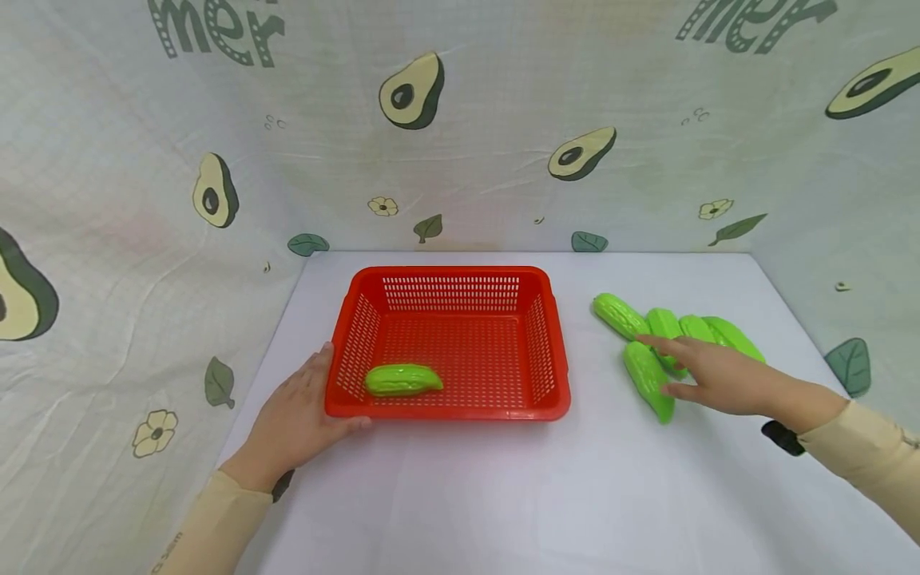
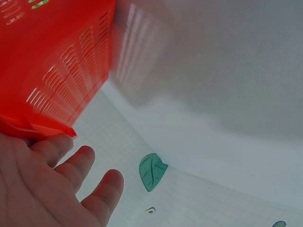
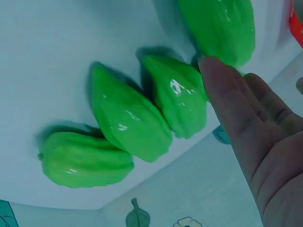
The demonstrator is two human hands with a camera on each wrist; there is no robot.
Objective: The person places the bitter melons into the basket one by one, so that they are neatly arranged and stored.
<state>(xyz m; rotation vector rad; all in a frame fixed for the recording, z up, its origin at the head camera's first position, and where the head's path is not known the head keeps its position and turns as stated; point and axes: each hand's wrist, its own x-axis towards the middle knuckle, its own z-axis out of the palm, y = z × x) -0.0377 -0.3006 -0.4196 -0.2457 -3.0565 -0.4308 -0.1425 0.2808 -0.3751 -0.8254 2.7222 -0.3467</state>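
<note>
red basket (image 1: 460,414) touched by the straight-fingered left hand (image 1: 298,415); right hand (image 1: 722,377), thumb and fingers apart, would best pinch the nearest gourd (image 1: 647,375) mid-body.

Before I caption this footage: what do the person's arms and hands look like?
The left sleeve and right sleeve are beige, the left with small dark lettering. A black object shows at each wrist. The left hand and right hand are ungloved.
</note>
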